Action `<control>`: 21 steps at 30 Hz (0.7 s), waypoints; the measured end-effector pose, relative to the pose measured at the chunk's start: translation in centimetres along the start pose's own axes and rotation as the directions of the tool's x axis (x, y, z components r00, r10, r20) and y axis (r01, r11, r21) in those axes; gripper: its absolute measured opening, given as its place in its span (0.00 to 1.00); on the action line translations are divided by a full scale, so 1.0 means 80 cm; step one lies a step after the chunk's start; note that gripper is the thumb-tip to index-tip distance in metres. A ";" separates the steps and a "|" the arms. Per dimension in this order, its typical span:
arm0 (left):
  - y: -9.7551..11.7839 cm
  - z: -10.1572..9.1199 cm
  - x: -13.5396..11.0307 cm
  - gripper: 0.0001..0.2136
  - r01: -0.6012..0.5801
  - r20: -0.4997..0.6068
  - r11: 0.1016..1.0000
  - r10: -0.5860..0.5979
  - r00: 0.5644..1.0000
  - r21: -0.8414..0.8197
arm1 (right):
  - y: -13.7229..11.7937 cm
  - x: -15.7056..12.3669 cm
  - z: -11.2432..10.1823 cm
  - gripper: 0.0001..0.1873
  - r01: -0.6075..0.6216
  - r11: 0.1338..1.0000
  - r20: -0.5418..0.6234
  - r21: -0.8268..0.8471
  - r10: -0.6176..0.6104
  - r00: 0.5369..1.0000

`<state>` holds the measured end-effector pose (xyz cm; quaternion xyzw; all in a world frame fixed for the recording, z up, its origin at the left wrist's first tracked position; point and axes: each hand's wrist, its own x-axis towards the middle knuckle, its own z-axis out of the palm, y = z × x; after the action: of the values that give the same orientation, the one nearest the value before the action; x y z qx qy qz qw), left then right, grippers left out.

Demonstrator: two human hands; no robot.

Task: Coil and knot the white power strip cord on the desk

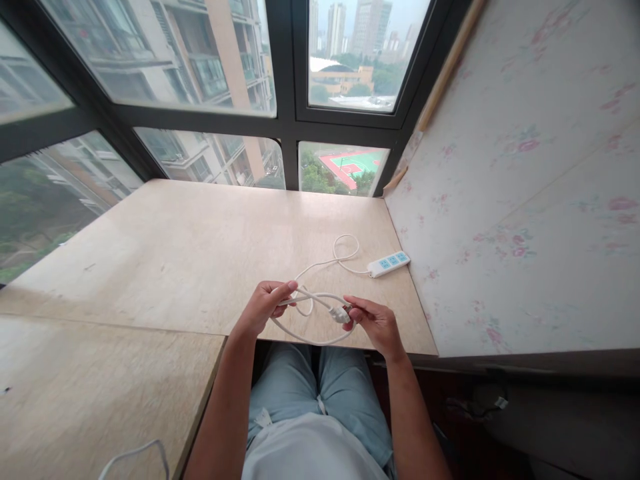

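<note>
A white power strip (389,264) with blue socket faces lies on the sill near the papered wall. From it runs a white cord (320,265), looping once on the sill before reaching my hands. My left hand (267,305) pinches strands of this cord between thumb and fingers. Closed around the cord loop near the white plug (339,314) is my right hand (376,322); a small reddish patch shows by its fingertips. Between the hands the cord hangs in a loose loop over the sill's front edge.
The pale sill (165,253) meets dark-framed windows at the back and a flowered wall (525,200) on the right. Another white cable (137,452) lies on the lower-left surface. Dark space with a cable lies below right.
</note>
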<state>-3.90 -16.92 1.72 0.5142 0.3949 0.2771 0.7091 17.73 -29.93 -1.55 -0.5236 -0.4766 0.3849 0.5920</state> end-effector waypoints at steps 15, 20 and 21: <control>-0.003 0.011 0.000 0.25 -0.036 -0.064 0.999 0.036 0.997 0.000 | -0.030 0.004 -0.015 0.13 -0.013 0.995 0.149 -0.103 0.028 0.989; -0.005 0.016 -0.008 0.26 -0.053 -0.091 0.999 0.054 0.994 0.005 | -0.017 -0.001 -0.014 0.13 -0.120 0.978 0.190 0.171 0.087 0.978; -0.005 0.017 -0.010 0.25 -0.054 -0.092 0.998 0.055 0.994 0.008 | -0.013 -0.004 -0.012 0.13 -0.144 0.966 0.187 0.213 0.104 0.977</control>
<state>-3.16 -18.40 1.78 0.5133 0.4140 0.3188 0.6808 18.56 -30.65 -0.56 -0.4463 -0.4460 0.5171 0.5784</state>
